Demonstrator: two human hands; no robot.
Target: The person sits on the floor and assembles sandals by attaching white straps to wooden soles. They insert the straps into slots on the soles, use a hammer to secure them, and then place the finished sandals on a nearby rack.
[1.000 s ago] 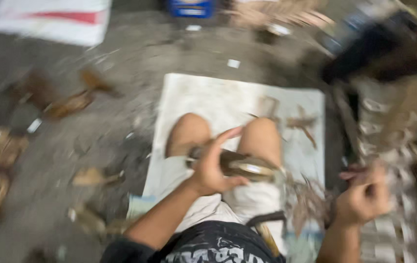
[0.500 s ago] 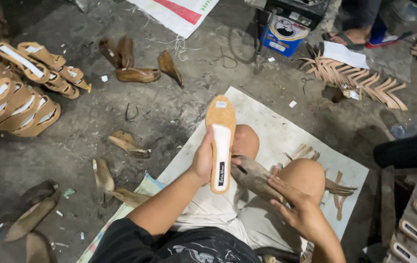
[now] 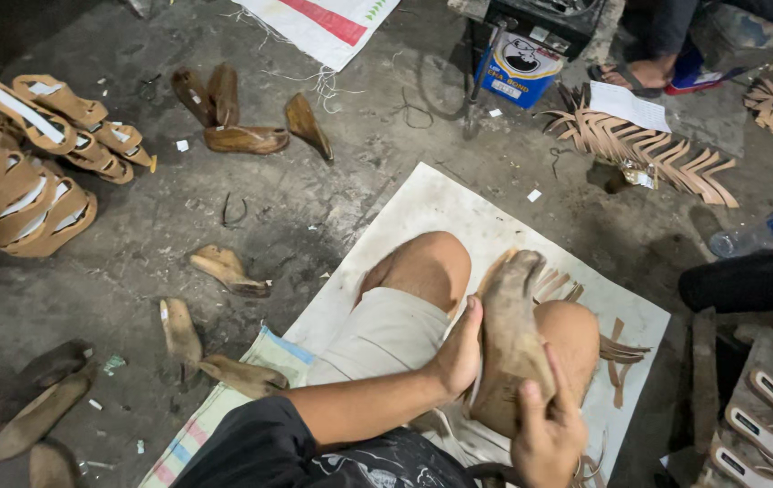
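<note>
I sit on a white sheet (image 3: 459,212) spread on the concrete floor, knees bent. Both hands hold a brown wooden shoe last (image 3: 511,334) upright over my right knee, its toe end pointing up. My left hand (image 3: 459,354) presses its left side, thumb along the edge. My right hand (image 3: 544,434) grips its lower end from below. A thin tan sole edge shows between my left palm and the last.
Loose wooden lasts (image 3: 243,138) lie at the back left, and more lasts (image 3: 225,268) near my left. Stacked tan sandals (image 3: 25,172) fill the far left. Cut tan straps (image 3: 644,149) fan out at the right. A blue tin (image 3: 520,72), a plastic bottle (image 3: 770,228) and another person's sandalled foot (image 3: 644,72) are beyond.
Half a second ago my left hand held a tan insole upright and my right hand held the last low. Now both hands clasp the last together over my knee.
</note>
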